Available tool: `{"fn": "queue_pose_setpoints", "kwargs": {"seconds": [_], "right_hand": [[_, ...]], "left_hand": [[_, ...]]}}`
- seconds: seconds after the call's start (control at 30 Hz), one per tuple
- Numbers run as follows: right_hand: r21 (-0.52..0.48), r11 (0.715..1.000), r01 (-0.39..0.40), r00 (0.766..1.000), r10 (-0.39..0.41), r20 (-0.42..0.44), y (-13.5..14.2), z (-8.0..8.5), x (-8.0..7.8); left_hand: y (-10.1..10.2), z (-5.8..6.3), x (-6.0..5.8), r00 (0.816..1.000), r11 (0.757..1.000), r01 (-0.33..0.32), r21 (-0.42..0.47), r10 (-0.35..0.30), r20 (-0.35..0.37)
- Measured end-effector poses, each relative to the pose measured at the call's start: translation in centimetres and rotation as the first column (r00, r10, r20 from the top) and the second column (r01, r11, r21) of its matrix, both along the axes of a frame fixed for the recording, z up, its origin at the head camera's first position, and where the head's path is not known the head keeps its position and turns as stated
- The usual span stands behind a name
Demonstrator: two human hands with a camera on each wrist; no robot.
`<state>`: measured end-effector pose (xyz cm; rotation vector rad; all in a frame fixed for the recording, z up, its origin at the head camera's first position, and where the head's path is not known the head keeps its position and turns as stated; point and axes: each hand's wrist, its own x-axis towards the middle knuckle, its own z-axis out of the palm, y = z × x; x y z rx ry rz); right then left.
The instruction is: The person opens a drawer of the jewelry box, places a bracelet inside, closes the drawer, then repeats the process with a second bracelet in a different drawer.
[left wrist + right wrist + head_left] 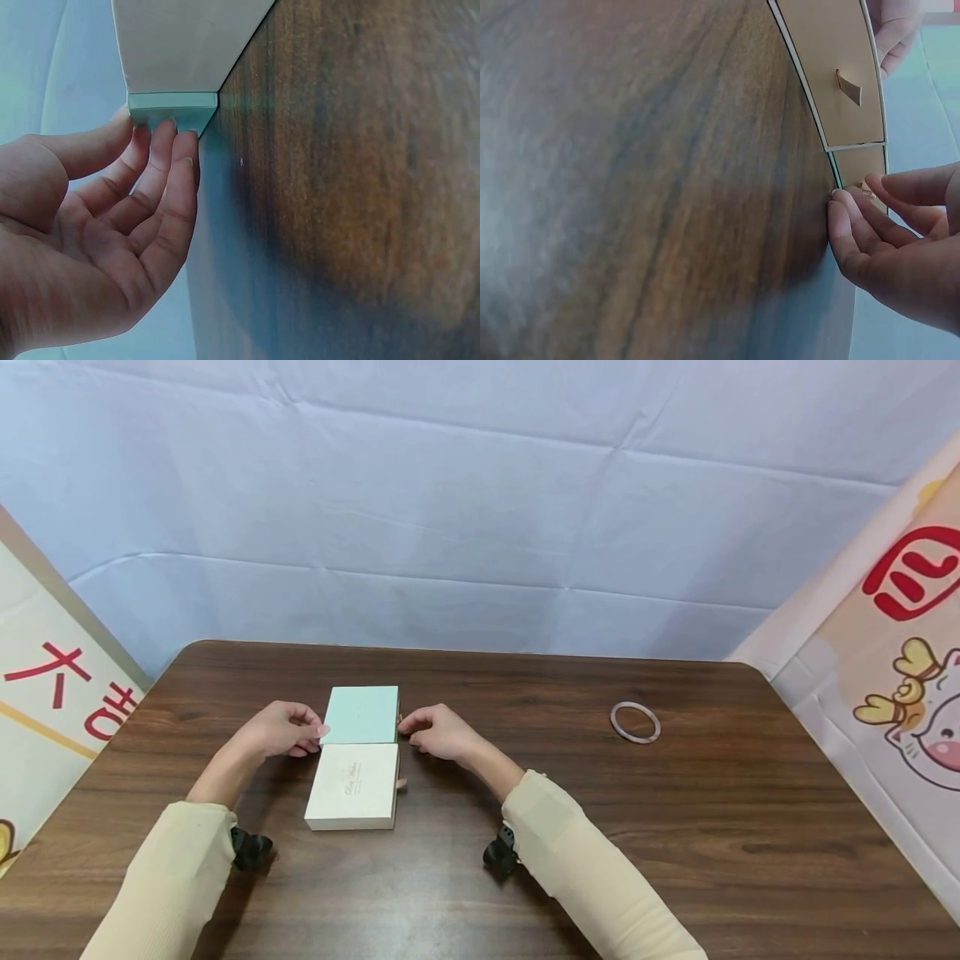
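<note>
A mint green drawer box [362, 714] lies flat on the table, its tan drawer front facing right. My left hand [283, 731] holds its left side, thumb on the top edge and fingers along the wall. On the other side my right hand [442, 732] has its thumb and fingertips together at the small ribbon tab [866, 189], mostly covered by the fingers. Directly in front, against the mint box, lies a cream drawer box [354, 787] with printed lettering on its lid. Its own ribbon tab [848, 88] sticks out freely from the tan drawer front.
A pale pinkish ring-shaped bangle [635, 722] lies farther right on the dark wooden table [570, 852]. Behind the table hangs a pale cloth [465, 510]. Printed banners stand at the left and right sides.
</note>
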<state>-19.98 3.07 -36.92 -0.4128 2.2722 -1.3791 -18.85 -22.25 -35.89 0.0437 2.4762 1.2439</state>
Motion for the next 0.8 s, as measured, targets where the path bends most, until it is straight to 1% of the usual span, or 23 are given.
{"fn": "queue_pose_setpoints", "kwargs": {"seconds": [0.3, 0.5, 0.8], "right_hand": [[-0.038, 0.999, 0.019, 0.999, -0.017, 0.033, -0.1, 0.2, -0.2], [-0.04, 0.999, 0.032, 0.998, -0.03, 0.049, -0.2, 0.2, -0.4], [-0.031, 0.999, 0.029, 0.992, -0.025, 0.125, -0.4, 0.4, -1.1]], "left_hand": [[0.0, 0.0, 0.0, 1.0, 1.0, 0.002, 0.013, -0.002, 0.009], [-0.1, 0.0, -0.1, 1.0, 1.0, 0.009, 0.019, -0.009, 0.01], [-0.1, 0.0, 0.0, 1.0, 1.0, 0.009, 0.022, -0.009, 0.008]]}}
